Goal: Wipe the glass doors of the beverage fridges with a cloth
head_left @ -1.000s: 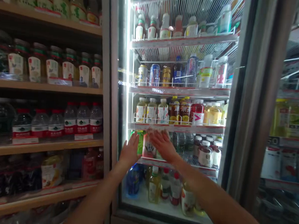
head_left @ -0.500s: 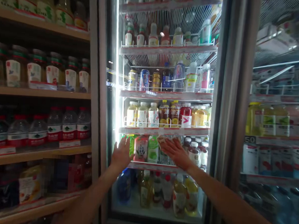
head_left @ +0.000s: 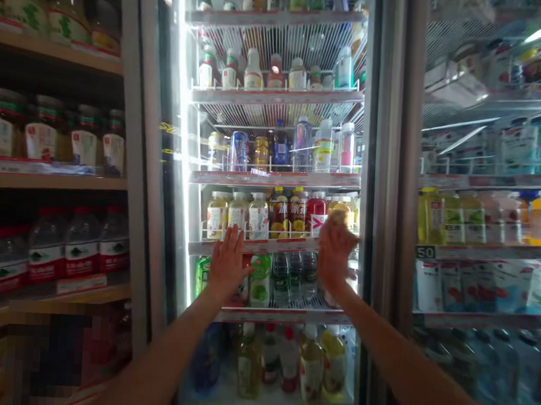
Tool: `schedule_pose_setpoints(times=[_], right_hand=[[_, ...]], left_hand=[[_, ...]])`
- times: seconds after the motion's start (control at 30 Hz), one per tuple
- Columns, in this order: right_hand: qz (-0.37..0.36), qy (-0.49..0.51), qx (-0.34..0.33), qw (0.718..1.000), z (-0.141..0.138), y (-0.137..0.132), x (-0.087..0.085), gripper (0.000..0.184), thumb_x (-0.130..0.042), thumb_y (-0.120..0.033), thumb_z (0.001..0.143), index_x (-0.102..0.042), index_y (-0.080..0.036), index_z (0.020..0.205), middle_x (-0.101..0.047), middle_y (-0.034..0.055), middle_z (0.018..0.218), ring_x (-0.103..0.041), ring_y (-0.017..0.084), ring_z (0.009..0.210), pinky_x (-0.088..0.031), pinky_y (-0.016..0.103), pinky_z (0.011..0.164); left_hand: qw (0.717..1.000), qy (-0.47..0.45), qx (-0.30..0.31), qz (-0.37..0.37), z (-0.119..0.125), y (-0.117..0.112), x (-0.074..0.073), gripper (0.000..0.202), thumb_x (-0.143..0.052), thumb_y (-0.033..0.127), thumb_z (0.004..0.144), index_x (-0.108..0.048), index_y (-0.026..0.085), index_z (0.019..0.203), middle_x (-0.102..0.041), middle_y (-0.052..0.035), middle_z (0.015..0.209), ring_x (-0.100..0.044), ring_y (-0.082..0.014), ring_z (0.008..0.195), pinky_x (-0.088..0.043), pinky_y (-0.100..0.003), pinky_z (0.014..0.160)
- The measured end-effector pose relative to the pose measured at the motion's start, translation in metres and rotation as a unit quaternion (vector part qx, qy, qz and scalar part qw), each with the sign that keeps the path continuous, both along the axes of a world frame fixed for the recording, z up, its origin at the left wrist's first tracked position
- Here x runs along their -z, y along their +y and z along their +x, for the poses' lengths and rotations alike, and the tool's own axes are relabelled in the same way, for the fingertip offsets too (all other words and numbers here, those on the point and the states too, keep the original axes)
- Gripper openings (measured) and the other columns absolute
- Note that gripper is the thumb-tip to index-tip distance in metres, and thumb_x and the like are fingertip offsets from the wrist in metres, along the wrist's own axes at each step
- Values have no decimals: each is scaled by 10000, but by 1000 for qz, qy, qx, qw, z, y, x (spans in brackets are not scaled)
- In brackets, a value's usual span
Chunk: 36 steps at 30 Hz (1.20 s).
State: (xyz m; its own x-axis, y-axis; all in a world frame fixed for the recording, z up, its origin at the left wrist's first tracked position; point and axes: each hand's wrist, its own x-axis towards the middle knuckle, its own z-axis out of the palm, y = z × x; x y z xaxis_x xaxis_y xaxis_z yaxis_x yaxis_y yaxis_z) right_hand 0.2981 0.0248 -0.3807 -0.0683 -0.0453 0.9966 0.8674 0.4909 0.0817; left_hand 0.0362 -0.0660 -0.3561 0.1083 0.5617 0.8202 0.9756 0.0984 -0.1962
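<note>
My left hand (head_left: 228, 262) lies with its fingers stretched out flat against the glass door of the drinks cooler, in front of the lower shelves. Nothing shows in it. Under my right hand (head_left: 335, 254) is a light tan cloth (head_left: 339, 217), pressed against the glass near the door's right side. The right hand is somewhat blurred. Behind the glass stand a red-labelled bottle (head_left: 316, 212), brown bottles (head_left: 279, 212) with yellow caps and a green pack (head_left: 260, 280).
Wooden shelves (head_left: 54, 182) with water bottles and jars stand on the left. A metal door frame (head_left: 385, 172) runs upright at the right, beside another cooler section with yellow bottles (head_left: 433, 217). Large bottles (head_left: 311, 368) fill the cooler's bottom.
My right hand has moved up and to the right across the glass with the cloth. My left hand has shifted slightly up the door. The view has swung to the right.
</note>
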Motion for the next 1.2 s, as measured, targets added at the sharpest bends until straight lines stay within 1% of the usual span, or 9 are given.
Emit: schedule_pose_setpoints(times=[0.07, 0.13, 0.3, 0.47, 0.67, 0.87, 0.97, 1.07, 1.2], right_hand=[[-19, -160, -23, 987, -9, -4, 0, 668, -368, -91, 858, -145, -287, 1456, -344, 17, 1463, -142, 214, 1403, -195, 522, 1114], [-13, -215, -24, 976, -4, -4, -6, 661, -378, -87, 858, -175, -308, 1447, -393, 0, 1435, -164, 194, 1398, -197, 498, 1121], [28, 43, 15, 999, 4, 0, -34, 627, -370, -126, 870, -168, -210, 1457, -341, 100, 1458, -134, 250, 1403, -169, 575, 1094], [17, -182, -24, 983, -26, -1, -40, 609, -377, -108, 858, -251, -265, 1432, -404, 17, 1428, -126, 174, 1406, -162, 473, 1134], [49, 83, 29, 995, -5, 12, -77, 542, -353, -175, 888, -276, -191, 1424, -381, 105, 1433, -162, 257, 1396, -187, 580, 1078], [-5, -183, -8, 983, -5, 9, -89, 579, -363, -158, 878, -257, -332, 1419, -385, -36, 1437, -201, 190, 1388, -171, 470, 1127], [-6, -22, -10, 1000, 4, 11, -109, 598, -355, -172, 873, -210, -304, 1439, -325, 1, 1471, -183, 250, 1390, -143, 554, 1104], [-33, 58, -56, 996, -7, 6, -124, 594, -336, -204, 875, -193, -249, 1450, -287, 46, 1487, -129, 289, 1399, -106, 602, 1092], [-128, -16, -224, 966, -42, -11, -120, 526, -281, -330, 911, -250, -262, 1432, -348, 34, 1458, -209, 250, 1384, -88, 574, 1119]], left_hand=[[1000, 5, -6, 1, 0, -1, -1, 808, -613, 430, 760, -269, 84, 1405, -192, -181, 1496, -171, -296, 1390, -229, -496, 1100], [1000, 10, -14, 1, 0, -3, -2, 803, -611, 430, 763, -272, 86, 1405, -187, -181, 1496, -174, -300, 1389, -218, -509, 1100], [1000, 5, -11, -9, 2, -3, -1, 819, -609, 435, 764, -256, 78, 1410, -188, -186, 1496, -165, -304, 1389, -226, -506, 1097], [1000, 2, 2, 7, 0, -2, -6, 790, -567, 455, 787, -247, 98, 1416, -208, -187, 1493, -188, -309, 1385, -217, -532, 1095], [1000, -25, -3, 10, -1, 5, -48, 848, -564, 519, 770, -241, 72, 1415, -156, -188, 1508, -138, -303, 1397, -175, -489, 1124], [999, -29, -10, 5, -1, 7, -57, 856, -535, 547, 782, -221, 72, 1421, -146, -177, 1509, -125, -292, 1399, -177, -495, 1120], [999, -32, -6, 4, -1, 3, -55, 830, -588, 496, 763, -268, 76, 1404, -178, -186, 1500, -164, -301, 1392, -183, -507, 1117], [996, -53, 32, 57, 12, 4, -62, 781, -614, 396, 754, -283, 100, 1397, -236, -190, 1486, -193, -326, 1381, -199, -551, 1101], [971, -11, 204, 128, 61, 22, -82, 641, -446, 230, 846, -194, 121, 1425, -245, -152, 1496, -209, -245, 1387, -265, -456, 1113]])
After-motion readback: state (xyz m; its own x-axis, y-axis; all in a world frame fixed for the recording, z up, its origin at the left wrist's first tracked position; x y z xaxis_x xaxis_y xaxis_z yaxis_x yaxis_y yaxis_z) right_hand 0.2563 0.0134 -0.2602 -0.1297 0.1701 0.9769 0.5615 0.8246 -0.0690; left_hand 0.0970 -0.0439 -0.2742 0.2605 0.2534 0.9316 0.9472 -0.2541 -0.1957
